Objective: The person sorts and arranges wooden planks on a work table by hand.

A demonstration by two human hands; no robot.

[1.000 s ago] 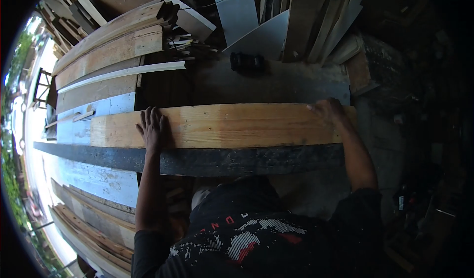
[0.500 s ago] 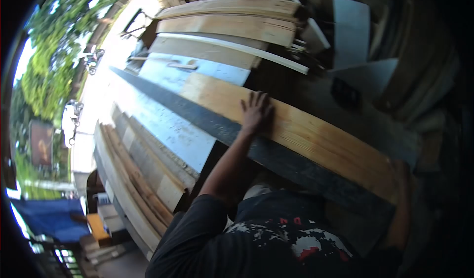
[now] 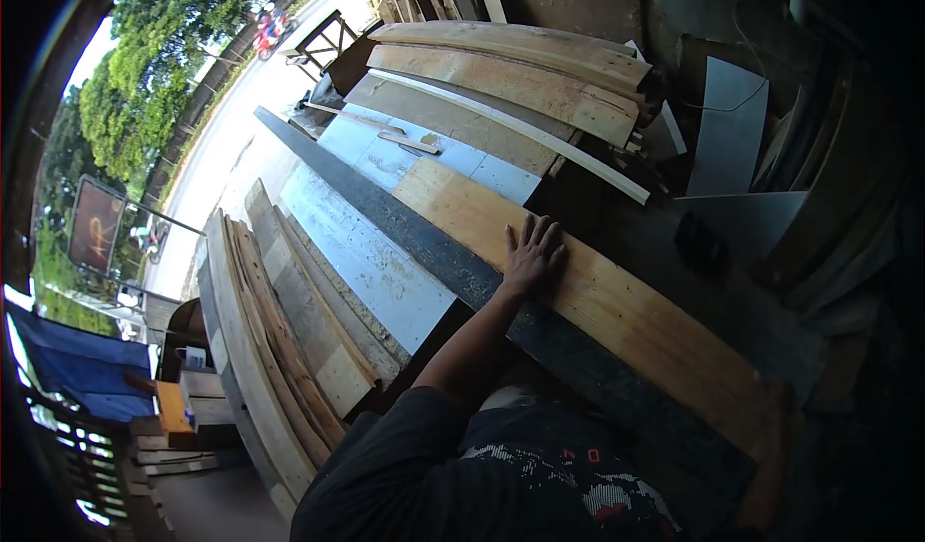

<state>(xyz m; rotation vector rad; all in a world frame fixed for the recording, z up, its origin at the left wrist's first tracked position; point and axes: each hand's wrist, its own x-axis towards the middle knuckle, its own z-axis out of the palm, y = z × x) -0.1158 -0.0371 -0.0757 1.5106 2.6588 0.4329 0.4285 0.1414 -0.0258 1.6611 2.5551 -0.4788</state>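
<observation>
A light, smooth wooden plank (image 3: 636,296) lies slantwise in front of me on a longer dark board (image 3: 617,373), which shows along the plank's left side. My left hand (image 3: 533,258) rests flat on the plank's upper face, fingers spread. At the plank's near end, in shadow, is my right hand (image 3: 777,409). It touches the end edge, but its fingers are too dark and hidden to make out. Left of the dark board stretches a pale blue panel (image 3: 371,263) with specks on its surface.
Several weathered boards (image 3: 260,320) lie to the left, and more planks (image 3: 511,70) are stacked beyond. A thin white strip (image 3: 520,113) and small offcuts (image 3: 409,141) lie on the far side. White panels (image 3: 734,108) lean at the right. A road (image 3: 207,152) runs outside.
My view has shifted, so the boards sit further right and lower. Both hands keep about the same places on the plank. A red motorcycle now shows on the road.
</observation>
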